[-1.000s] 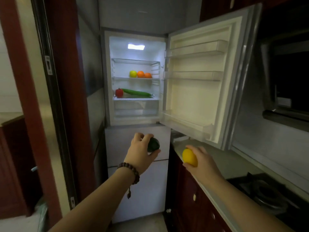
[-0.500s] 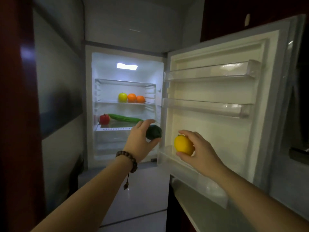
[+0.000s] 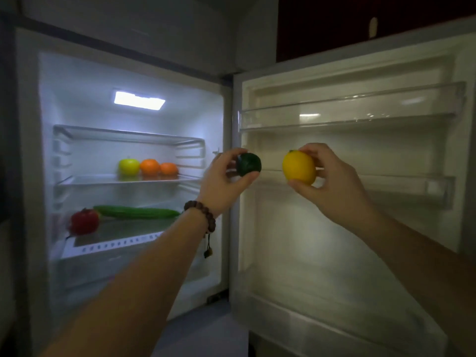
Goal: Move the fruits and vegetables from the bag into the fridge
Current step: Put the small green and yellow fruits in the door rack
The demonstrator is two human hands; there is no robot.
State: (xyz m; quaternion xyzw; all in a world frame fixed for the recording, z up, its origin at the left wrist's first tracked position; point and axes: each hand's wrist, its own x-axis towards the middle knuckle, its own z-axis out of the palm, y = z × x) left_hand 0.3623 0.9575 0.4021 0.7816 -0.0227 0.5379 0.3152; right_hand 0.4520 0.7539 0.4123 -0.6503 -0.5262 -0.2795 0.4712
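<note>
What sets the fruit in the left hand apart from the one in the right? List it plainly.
Colour: the dark green fruit is nearly black-green; the yellow lemon is bright.
Size: the green fruit looks smaller than the lemon.
Shape: the green fruit is round; the lemon is oval with a small tip at its top.
Holder: the left hand grips the green fruit; the right hand grips the lemon.
Both are held up in fingertips before the open fridge, neither shelved.

Fridge opening (image 3: 128,81): stood wide open, unblocked in front.
Top shelf (image 3: 128,136): bare along its visible length.
Middle shelf (image 3: 90,180): left and right ends free; centre taken by green apple (image 3: 128,166) and two oranges (image 3: 150,166).
Lower shelf (image 3: 123,229): front strip free; tomato (image 3: 84,221) and cucumber (image 3: 136,212) occupied left and rear.
Door bins (image 3: 360,117): unoccupied.
</note>
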